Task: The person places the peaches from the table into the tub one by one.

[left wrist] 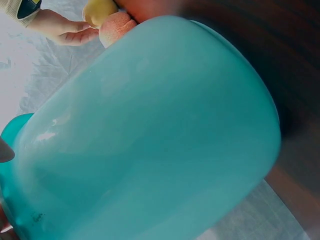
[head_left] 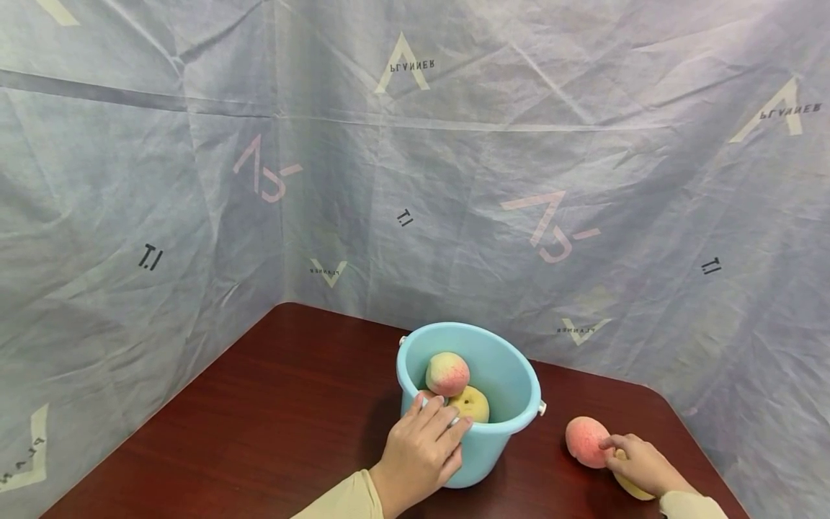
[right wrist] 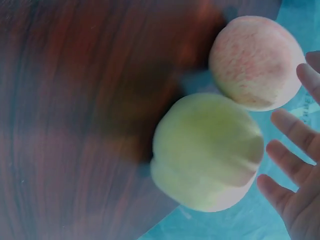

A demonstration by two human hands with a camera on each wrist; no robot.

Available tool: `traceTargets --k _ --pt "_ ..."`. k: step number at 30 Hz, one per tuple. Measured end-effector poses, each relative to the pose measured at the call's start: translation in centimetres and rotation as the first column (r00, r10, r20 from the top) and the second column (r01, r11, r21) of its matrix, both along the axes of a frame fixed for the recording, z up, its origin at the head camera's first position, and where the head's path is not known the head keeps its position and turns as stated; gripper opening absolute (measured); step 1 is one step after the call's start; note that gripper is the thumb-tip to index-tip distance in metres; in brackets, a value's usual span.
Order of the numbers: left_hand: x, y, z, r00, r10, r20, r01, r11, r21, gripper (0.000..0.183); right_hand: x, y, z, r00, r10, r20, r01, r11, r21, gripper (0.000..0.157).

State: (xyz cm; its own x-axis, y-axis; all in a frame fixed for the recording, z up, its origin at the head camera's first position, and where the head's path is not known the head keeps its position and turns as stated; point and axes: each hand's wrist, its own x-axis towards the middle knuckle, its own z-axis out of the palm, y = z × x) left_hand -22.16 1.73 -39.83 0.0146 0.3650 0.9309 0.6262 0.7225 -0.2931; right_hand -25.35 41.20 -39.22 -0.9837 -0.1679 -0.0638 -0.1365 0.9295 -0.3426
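A light blue bucket stands on the table, tilted slightly in the head view. My left hand grips its near rim, fingers hooked over the edge; the bucket's wall fills most of the left wrist view. Inside lie a pink-and-yellow peach, a yellow fruit and a part-hidden pink fruit. To the bucket's right, a pink peach touches or nearly touches a yellow-green fruit on the table. Over these two hovers my right hand, its fingers spread and holding neither.
The dark red wooden table extends left of the bucket. Grey printed cloth hangs behind the table and along both sides. White handle pivots stick out from the bucket's rim.
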Motion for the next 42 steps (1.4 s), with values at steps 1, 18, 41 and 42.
traceTargets --k 1,18,41,42 --pt "0.0 0.0 0.0 1.000 0.001 0.002 -0.001 1.000 0.000 0.033 0.1 0.2 -0.1 1.000 0.000 -0.011 0.000 1.000 0.015 0.021" --pt "0.1 0.1 -0.1 1.000 -0.015 0.001 0.015 1.000 -0.002 0.032 0.8 2.8 -2.0 0.984 -0.176 0.032 0.167 0.970 0.177 0.061" --pt "0.4 0.5 -0.6 0.999 -0.030 0.025 0.031 0.999 -0.032 0.032 -3.5 12.0 -9.6 0.942 -0.205 0.266 0.168 0.973 0.157 0.054" --pt "0.4 0.5 -0.6 0.999 -0.026 0.022 0.027 0.999 -0.035 0.032 -4.3 13.4 -11.2 0.931 -0.213 0.297 0.182 0.975 0.130 0.058"
